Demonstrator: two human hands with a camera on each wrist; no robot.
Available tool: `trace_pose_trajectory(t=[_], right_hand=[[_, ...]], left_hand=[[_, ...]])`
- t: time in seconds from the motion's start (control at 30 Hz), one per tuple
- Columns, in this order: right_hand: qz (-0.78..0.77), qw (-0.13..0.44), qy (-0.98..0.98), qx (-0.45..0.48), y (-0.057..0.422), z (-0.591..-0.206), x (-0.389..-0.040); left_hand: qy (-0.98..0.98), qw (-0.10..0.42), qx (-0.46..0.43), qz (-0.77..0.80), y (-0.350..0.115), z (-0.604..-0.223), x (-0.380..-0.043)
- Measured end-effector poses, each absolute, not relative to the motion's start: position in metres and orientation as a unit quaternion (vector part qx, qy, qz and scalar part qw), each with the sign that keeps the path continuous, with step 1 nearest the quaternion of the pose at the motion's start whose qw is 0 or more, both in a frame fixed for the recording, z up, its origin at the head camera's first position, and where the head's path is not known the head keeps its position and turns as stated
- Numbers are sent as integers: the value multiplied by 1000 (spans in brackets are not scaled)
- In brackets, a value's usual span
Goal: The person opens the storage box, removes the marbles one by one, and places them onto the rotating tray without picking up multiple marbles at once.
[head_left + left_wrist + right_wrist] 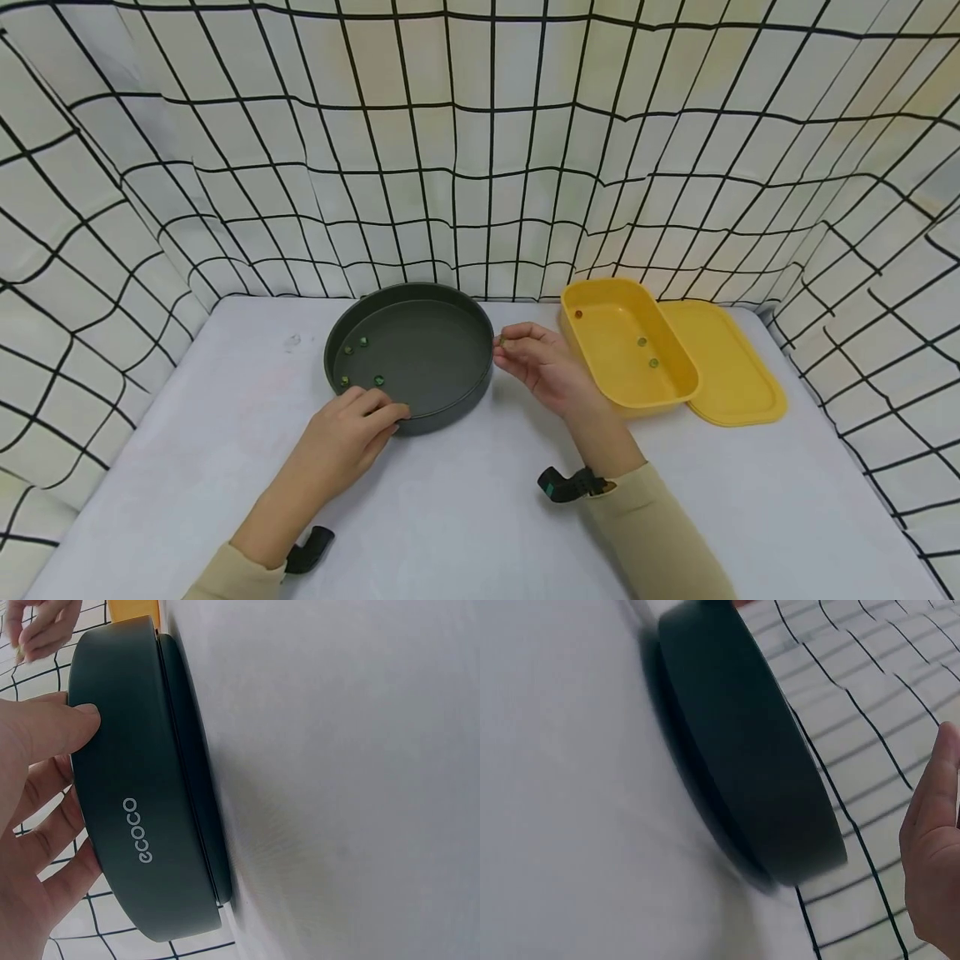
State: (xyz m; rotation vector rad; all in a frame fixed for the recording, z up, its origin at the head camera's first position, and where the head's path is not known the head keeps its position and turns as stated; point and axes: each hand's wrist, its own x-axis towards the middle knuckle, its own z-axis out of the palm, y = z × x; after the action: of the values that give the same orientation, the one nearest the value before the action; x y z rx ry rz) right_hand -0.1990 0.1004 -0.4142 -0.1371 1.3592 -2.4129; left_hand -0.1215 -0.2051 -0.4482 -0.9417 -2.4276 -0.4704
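Note:
A round dark green tray [427, 354] with a raised rim sits on the table, several small green beads [363, 342] lying on its left side. My left hand [347, 435] grips the tray's near rim; in the left wrist view its thumb [67, 727] presses the outer wall, marked "ecoco". Just off the tray's right edge, my right hand [546, 368] pinches a small yellowish bead [502, 340] between thumb and fingertips. In the right wrist view the right hand [934, 847] shows only partly, and the bead is hidden there.
Right of the right hand stands a yellow rectangular box [618, 379] holding a reddish bead [578, 314] and two yellow-green beads [653, 362]. Its yellow lid [738, 383] lies against its right side. White cloth with a black grid [480, 142] walls the table's back and sides.

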Motion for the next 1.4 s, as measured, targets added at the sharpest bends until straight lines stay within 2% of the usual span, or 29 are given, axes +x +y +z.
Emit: trace_pose_trajectory(t=[0.5, 1.03, 1.4], right_hand=[[-843, 226, 485, -62, 52, -421, -196], [-820, 260, 510, -10, 27, -420, -209], [-764, 290, 576, -31, 13, -411, -216]], left_hand=[[-890, 249, -342, -171, -207, -448, -121], [-891, 252, -340, -165, -206, -447, -121], [-890, 255, -340, -166, -206, -448, -121]])
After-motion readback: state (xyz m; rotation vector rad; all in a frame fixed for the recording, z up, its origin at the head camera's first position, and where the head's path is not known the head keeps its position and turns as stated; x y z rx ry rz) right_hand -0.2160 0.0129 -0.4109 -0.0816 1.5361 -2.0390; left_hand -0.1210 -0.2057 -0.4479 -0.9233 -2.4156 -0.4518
